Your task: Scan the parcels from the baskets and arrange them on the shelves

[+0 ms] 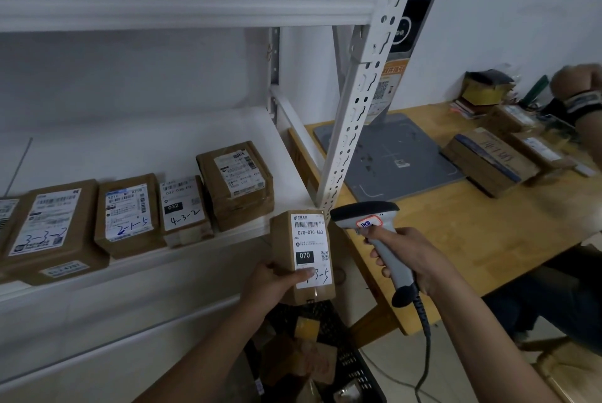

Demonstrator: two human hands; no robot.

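My left hand (273, 280) grips a small brown parcel (286, 241) by its lower edge, thumb on the white label reading 070. It hovers just in front of the white shelf (228, 127), off its right end. My right hand (413, 261) holds a grey barcode scanner (368, 218) by the handle, its dark head level with the parcel's top and close on its right. Several labelled brown parcels (235, 186) lie in a row on the shelf. A black basket (350, 367) with more parcels stands on the floor below my hands.
A white perforated shelf upright (355, 103) rises just behind the scanner. To the right a wooden table (456, 226) carries a grey scanning stand (400, 158) and several parcels (488, 161). Another person's hand (576, 83) reaches in at the far right.
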